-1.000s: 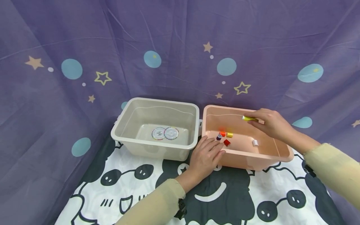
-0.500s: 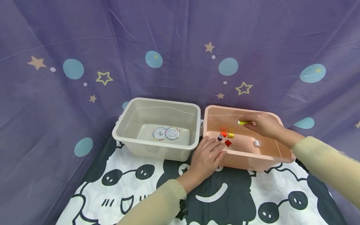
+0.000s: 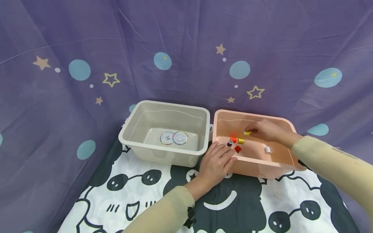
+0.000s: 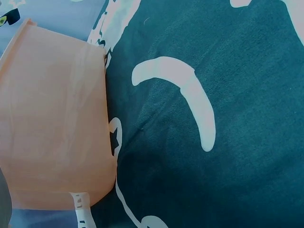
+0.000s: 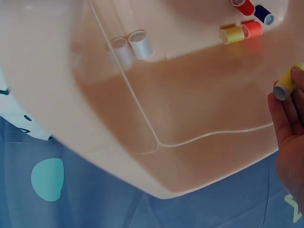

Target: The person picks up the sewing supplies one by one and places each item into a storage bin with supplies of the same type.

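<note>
My right hand (image 3: pixel 263 130) is inside the peach plastic bin (image 3: pixel 262 164), pinching a yellow thread spool (image 5: pixel 285 89) between thumb and fingers. In the head view, fingers cover part of this spool. On the bin floor lie an orange spool (image 3: pixel 233 139), another yellow spool (image 3: pixel 241 141), a dark navy spool (image 3: pixel 230 143) and a red spool (image 3: pixel 238 149), grouped toward the left. A white spool (image 3: pixel 267 150) lies apart, farther right. My left hand (image 3: pixel 214 163) rests with extended fingers on the bin's front-left rim; the left wrist view shows mainly the bin's outer wall (image 4: pixel 57 118).
To the left stands a beige bin (image 3: pixel 163 147) with two overlapping round pin wheels (image 3: pixel 180 138) on its floor. Both bins sit on a black-and-white cartoon cloth (image 3: pixel 233 213). Behind them hangs a purple curtain (image 3: pixel 186 84) with stars and blue ovals.
My right hand has moved left and down into the peach bin, carrying the yellow spool toward the other spools. The left hand keeps its place on the rim.
</note>
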Demonstrator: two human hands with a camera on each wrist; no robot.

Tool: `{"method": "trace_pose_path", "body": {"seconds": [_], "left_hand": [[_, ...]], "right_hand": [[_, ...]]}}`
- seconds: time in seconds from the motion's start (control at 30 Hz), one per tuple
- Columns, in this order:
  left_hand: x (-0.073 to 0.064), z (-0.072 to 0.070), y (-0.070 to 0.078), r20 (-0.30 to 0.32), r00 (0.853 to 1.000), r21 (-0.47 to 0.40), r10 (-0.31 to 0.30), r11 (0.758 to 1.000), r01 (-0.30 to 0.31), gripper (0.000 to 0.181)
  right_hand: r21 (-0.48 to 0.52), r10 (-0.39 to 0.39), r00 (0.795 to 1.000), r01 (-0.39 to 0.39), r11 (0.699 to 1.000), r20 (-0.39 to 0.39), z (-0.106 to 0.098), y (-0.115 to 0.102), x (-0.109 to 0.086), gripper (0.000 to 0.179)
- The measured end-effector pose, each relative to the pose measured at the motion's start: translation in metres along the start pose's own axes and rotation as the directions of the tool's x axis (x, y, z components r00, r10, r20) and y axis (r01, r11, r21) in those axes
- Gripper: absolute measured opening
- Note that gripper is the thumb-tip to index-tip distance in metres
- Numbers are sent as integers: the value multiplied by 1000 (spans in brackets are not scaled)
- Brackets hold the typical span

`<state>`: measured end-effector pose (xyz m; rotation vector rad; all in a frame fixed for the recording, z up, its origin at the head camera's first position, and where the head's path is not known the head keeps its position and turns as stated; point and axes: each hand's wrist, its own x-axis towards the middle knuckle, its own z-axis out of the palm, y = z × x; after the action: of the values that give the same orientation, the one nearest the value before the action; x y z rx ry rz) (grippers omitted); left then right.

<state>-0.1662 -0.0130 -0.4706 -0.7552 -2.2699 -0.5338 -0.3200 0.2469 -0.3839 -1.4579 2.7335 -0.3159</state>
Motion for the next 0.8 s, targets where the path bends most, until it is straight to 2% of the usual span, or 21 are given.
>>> {"method": "trace_pose_path", "body": {"seconds": [0.13, 0.33, 0.5, 0.8], "left_hand": [[1, 1, 1, -4, 1000, 4, 2, 1000, -2, 32], [1, 1, 3, -6, 1000, 9, 16, 1000, -16, 31], [2, 1, 6, 13, 1000, -1, 5, 1000, -5, 33], [2, 1, 8, 28, 1000, -9, 4, 1000, -4, 32]], "right_hand": [[-8, -29, 999, 29, 1000, 23, 9, 4, 2, 18], [59, 63, 991, -70, 996, 119, 15, 1, 3, 14], [11, 48, 991, -50, 999, 126, 16, 2, 2, 18], [-32, 126, 981, -122, 992, 150, 17, -4, -6, 31]]}}
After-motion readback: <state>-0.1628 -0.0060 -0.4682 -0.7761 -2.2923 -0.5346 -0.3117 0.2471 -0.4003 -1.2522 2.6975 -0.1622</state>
